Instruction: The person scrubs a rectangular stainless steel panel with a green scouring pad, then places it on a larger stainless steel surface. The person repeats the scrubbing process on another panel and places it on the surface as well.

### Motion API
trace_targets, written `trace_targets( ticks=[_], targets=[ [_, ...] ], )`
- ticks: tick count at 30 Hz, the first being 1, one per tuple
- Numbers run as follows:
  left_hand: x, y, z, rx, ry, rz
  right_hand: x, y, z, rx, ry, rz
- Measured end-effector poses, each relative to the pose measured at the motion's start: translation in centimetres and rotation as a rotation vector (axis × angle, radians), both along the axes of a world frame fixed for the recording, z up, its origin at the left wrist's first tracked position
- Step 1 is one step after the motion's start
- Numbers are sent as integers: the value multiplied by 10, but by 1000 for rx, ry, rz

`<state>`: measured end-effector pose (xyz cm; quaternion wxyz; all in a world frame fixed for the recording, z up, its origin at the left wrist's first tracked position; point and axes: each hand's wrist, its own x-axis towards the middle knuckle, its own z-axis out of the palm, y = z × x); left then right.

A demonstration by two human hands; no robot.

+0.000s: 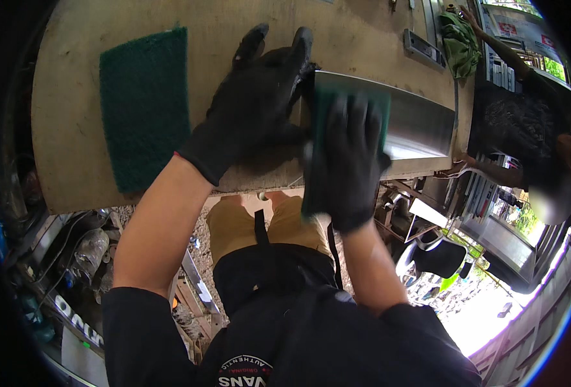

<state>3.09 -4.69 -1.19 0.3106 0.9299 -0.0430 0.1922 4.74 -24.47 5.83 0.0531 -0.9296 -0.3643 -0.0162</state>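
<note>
pressing flat on a green pad [321, 115], the right grip [349, 158] is wearing a black glove and is covering the left part of a long, shiny metal piece [421, 122]. its fingers are lying straight, next to each other, on top of the pad. it is looking blurry, so i cannot tell if the thumb is pinching the pad's edge. the left grip [256, 106], wearing a black glove too, is sitting just beside the left end of the metal. two of its fingers are sticking out and spreading apart, but the others are hiding, so i cannot tell if it is pinching anything.

the metal piece is lying on the big tan surface [72, 97], near the edge by the person's body.

the job is looking like rubbing the metal with the pad, and i am guessing it is somewhere in the middle. the bare right part is shining, so maybe it is getting done there. the left part is hiding under the pad and glove, so i cannot tell how much is left. the pad is covering the metal, so the rubbing is not looking finished. a second green pad [145, 109] is lying flat on the left, waiting. a green cloth [460, 45] is lying at the far right, and another person [514, 122] is showing past that end.
</note>
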Motion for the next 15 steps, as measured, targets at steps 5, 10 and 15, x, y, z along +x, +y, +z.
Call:
trace_targets(
  ticks=[5,10,15],
  targets=[
    [-1,-1,0,35,51,31,19,10,-9,64,-86,73],
    [0,-4,1,32,23,36,-21,-16,7,-134,57,6],
    [-2,-6,-4,51,-46,24,53,16,-23,78,-109,116]
  ],
)
